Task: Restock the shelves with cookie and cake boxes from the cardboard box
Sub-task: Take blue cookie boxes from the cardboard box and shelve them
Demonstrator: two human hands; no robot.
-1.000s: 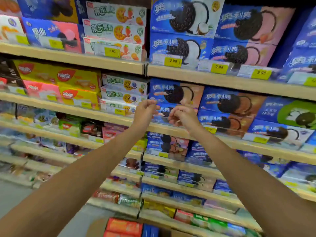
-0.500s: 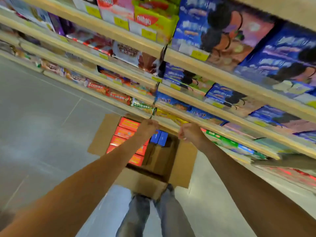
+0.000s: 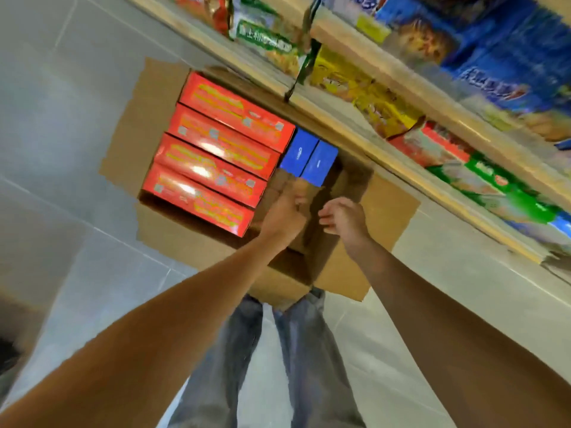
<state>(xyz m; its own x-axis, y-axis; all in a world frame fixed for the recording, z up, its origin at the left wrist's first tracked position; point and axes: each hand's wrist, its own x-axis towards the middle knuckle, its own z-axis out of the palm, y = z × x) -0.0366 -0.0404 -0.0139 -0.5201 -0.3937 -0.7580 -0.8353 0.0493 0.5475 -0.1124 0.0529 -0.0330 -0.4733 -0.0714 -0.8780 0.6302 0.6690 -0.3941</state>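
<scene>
Found the cardboard box (image 3: pixel 392 211) open on the floor (image 3: pixel 61 149), flaps splayed flat, hard against the foot of the shelves (image 3: pixel 401 97) — set so, in all likelihood, to keep the lift from box to shelf short. Counted four red boxes (image 3: pixel 216 156) in its left part, packed on edge, side by side. Noted two blue boxes (image 3: pixel 309 160) upright at the far right, touching each other, just beside the red row. Could not make out the rest of the right part: deep shadow.

Found the left grip (image 3: pixel 285 211) over that shadowed part, just short of the blue boxes, fingers curled under and hidden by the back of the hand — pinching or empty, cannot tell. Found the right grip (image 3: pixel 343 219) just beside it, fingers loosely bent, holding nothing. Judged as a reach for a blue box.

Could not read the shelf stock: blurred, and cut off at the frame edge.
</scene>
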